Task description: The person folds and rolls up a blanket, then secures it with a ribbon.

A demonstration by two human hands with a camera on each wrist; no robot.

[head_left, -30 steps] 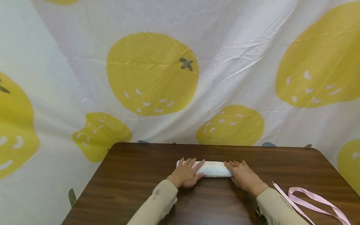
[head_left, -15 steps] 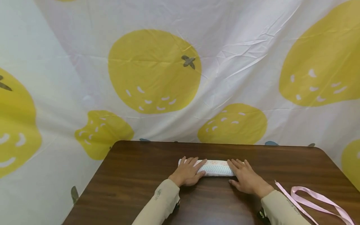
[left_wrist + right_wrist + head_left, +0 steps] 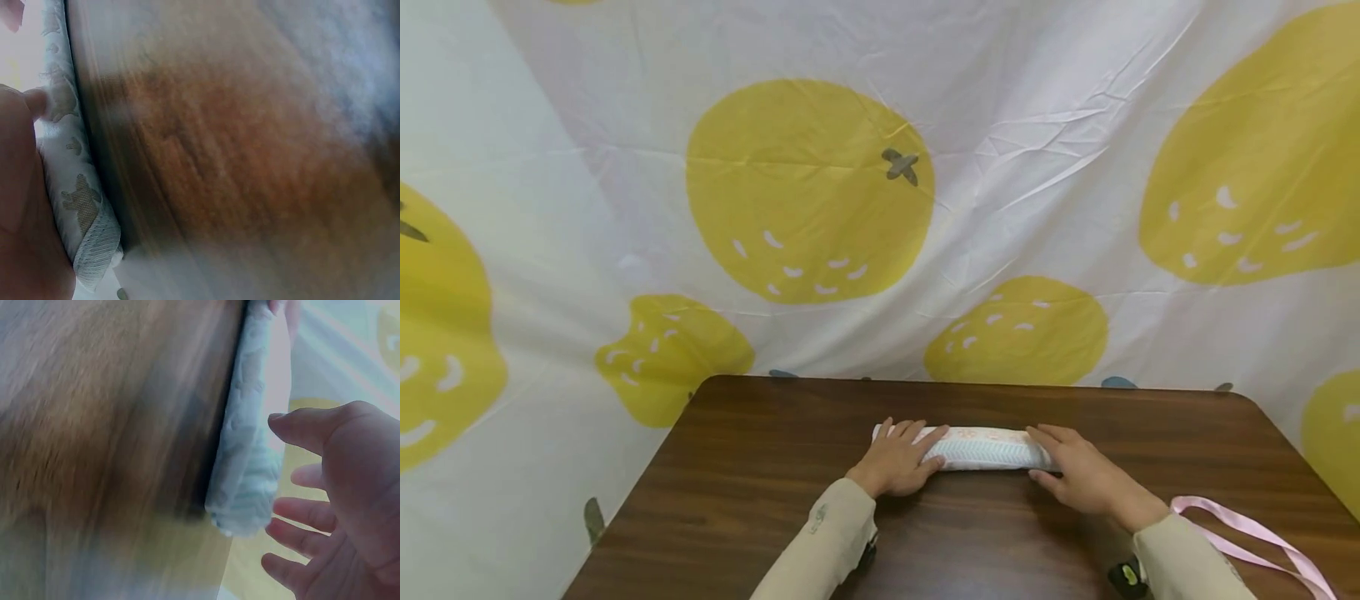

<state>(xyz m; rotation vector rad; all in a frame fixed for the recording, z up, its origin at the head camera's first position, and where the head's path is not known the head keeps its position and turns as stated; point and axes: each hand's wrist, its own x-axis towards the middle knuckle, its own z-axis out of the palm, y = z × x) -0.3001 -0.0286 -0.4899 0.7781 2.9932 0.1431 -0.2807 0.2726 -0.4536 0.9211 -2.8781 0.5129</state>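
A white roll of soft, fabric-like material [image 3: 988, 450], with blue chevrons and faint pink prints, lies crosswise on the table. My left hand [image 3: 901, 465] rests on its left part with the fingers spread over the top. At the right end, my right hand [image 3: 1086, 477] has its fingers extended over the roll and its thumb on the near side. In the right wrist view, the thumb and fingers of that hand [image 3: 356, 487] stand apart beside the roll [image 3: 250, 425]; touch is hard to tell. The left wrist view shows animal prints and a ribbed end on the roll [image 3: 69, 150].
A pink ribbon [image 3: 1247, 521] lies looped at the right front of the brown wooden table [image 3: 760, 483], partly behind the right sleeve [image 3: 1187, 558]. Behind the table hangs a white curtain [image 3: 1000, 192] with yellow fruit prints.
My right hand has slid right along the roll to its right end, uncovering more of the chevrons; its sleeve now hides part of the ribbon. My left hand stays on the left part.
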